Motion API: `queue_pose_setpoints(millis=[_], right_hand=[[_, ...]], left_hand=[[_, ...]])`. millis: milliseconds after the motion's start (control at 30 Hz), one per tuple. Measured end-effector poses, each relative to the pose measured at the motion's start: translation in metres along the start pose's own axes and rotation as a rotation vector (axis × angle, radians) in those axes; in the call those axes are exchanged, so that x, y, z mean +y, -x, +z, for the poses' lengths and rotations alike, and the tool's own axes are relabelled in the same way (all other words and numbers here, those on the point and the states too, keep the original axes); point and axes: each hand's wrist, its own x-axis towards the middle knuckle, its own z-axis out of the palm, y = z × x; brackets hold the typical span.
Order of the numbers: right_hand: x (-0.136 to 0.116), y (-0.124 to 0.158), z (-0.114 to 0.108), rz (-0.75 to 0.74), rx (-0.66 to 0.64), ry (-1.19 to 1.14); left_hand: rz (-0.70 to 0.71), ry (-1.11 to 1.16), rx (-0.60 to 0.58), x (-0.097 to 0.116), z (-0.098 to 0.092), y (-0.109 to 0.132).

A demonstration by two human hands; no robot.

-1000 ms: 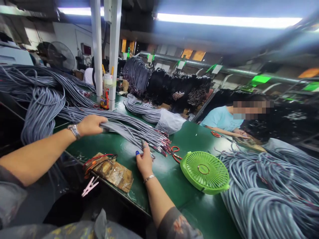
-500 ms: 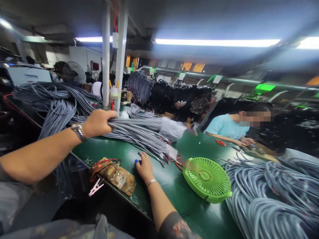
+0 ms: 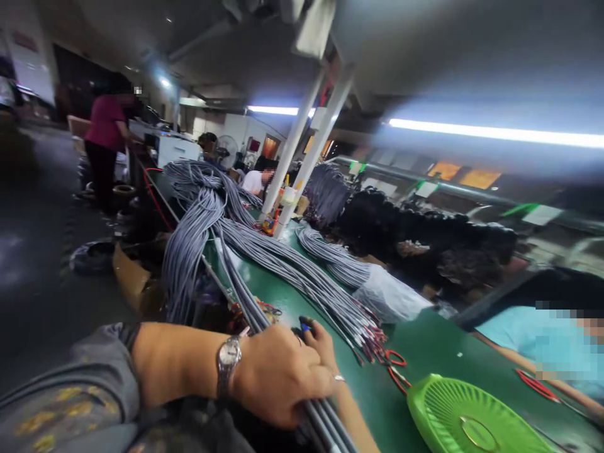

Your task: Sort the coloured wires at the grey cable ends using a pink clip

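My left hand (image 3: 283,374), with a watch on its wrist, is closed around a few grey cables (image 3: 325,425) close to my body. These cables run back from the fist to the large pile on the bench. Just behind it is my right hand (image 3: 323,343), partly covered by the left. Its visible fingers are slightly apart, one with a blue covering, and nothing shows in them. Beyond both hands lies a long bundle of grey cables (image 3: 302,270) with reddish wire ends. A thick grey cable pile (image 3: 198,207) drapes over the bench edge at the left.
On the green bench (image 3: 419,343) a green fan (image 3: 472,415) stands at the right, near red-handled scissors (image 3: 395,358). White posts (image 3: 302,157) rise at the back. A co-worker in light blue (image 3: 514,333) sits opposite. An open cardboard box (image 3: 132,277) is at the left.
My left hand has pulled a few cables toward my body, across in front of my right hand. The view has turned left, and the long bundle now lies on the bench.
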Motion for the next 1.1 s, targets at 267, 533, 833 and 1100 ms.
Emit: queue_pose_setpoints(millis=[267, 533, 833, 1100], right_hand=[[0.018, -0.004, -0.003, 0.041, -0.044, -0.031], [0.016, -0.006, -0.005, 0.052, -0.070, 0.023], [-0.020, 0.007, -0.025, 0.112, -0.084, 0.042], [-0.092, 0.145, 0.031, -0.167, -0.380, -0.239]], left_hand=[[-0.895, 1.018, 0.207, 0.019, -0.016, 0.149], [-1.278, 1.269, 0.282, 0.000, 0.020, 0.243], [-1.178, 1.436, 0.211, -0.025, 0.071, 0.216], [-1.150, 1.291, 0.071, -0.025, 0.080, 0.199]])
